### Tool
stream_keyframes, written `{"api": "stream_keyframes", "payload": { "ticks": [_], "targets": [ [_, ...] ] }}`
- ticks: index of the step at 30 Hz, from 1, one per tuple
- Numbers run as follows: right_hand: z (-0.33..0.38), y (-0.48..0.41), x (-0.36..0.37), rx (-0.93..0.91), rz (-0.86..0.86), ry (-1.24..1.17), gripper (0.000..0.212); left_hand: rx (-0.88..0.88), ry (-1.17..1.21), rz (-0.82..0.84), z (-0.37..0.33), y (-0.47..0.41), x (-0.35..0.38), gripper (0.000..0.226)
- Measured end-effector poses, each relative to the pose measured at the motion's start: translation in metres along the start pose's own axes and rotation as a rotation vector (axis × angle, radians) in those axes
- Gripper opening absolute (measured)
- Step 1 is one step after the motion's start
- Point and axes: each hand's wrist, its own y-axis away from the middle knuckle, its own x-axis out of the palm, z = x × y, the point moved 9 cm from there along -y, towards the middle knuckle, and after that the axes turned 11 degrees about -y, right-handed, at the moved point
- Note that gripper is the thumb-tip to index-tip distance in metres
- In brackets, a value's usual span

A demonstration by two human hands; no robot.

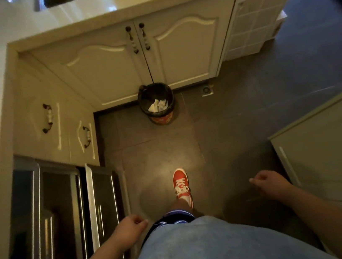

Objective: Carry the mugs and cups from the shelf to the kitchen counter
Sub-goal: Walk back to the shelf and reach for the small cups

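Left hand (pixel 129 225) and right hand (pixel 268 182) loosely curled, empty, beside kitchen counter (pixel 87 7); no mugs visible; presumably rigid, breakable, best gripped by handle.

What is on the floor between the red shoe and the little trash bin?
Nothing: in the head view, only bare grey floor separates the red shoe from the trash bin.

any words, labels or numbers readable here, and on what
No text can be read.
bin: the orange band at its base carries a pale pattern, too blurred to read.
shoe: a white mark by the laces, too blurred to tell.
shorts: pale marks at the hem, unreadable.
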Motion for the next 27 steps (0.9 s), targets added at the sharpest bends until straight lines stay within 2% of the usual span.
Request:
{"api": "stream_keyframes", "payload": {
  "ticks": [6, 11, 15, 19, 23, 27],
  "targets": [
    [0.025, -0.009, -0.047, 0.087, -0.082, -0.045, 0.019, 0.098, -0.209, 0.061, -0.093, -0.077, -0.1, 0.011],
    [0.008, -0.005, -0.085, 0.198, -0.162, -0.198, 0.018, 0.256, -0.389, 0.065, -0.238, -0.121, -0.163, 0.015],
    [-0.017, -0.018, -0.106, 0.305, -0.153, -0.256, 0.019, 0.398, -0.39, 0.091, -0.366, -0.138, -0.17, 0.012],
    [-0.03, -0.049, -0.136, 0.389, -0.143, -0.285, 0.023, 0.467, -0.473, 0.09, -0.469, -0.155, -0.163, 0.017],
    [-0.024, -0.092, -0.184, 0.396, -0.144, -0.27, 0.025, 0.452, -0.559, 0.072, -0.532, -0.171, -0.169, 0.021],
    [0.004, -0.145, -0.23, 0.381, -0.107, -0.356, 0.025, 0.436, -0.596, 0.031, -0.568, -0.185, -0.192, 0.017]
  ]
}}
